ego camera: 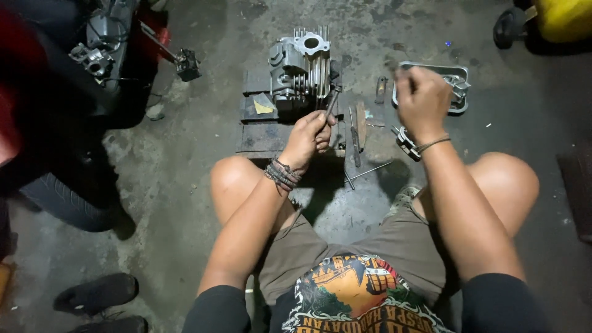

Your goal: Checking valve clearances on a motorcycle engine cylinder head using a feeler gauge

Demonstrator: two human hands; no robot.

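Observation:
A finned grey engine cylinder block (301, 65) sits on dark wooden boards (262, 137) on the concrete floor. My left hand (308, 135) is closed around the handle of a slim tool (332, 102) whose tip points up at the block's right side. My right hand (421, 98) is raised over a metal tray (459, 69) with its fingers pinched on something small that I cannot make out. Bracelets circle both wrists. My bare knees flank the work area.
Loose tools, a screwdriver (355, 140) and a thin rod (369, 172), lie between the boards and the tray. A motorcycle with its tyre (65, 200) stands at left. A yellow container (562, 18) is at the top right. Dark shoes (95, 293) rest at bottom left.

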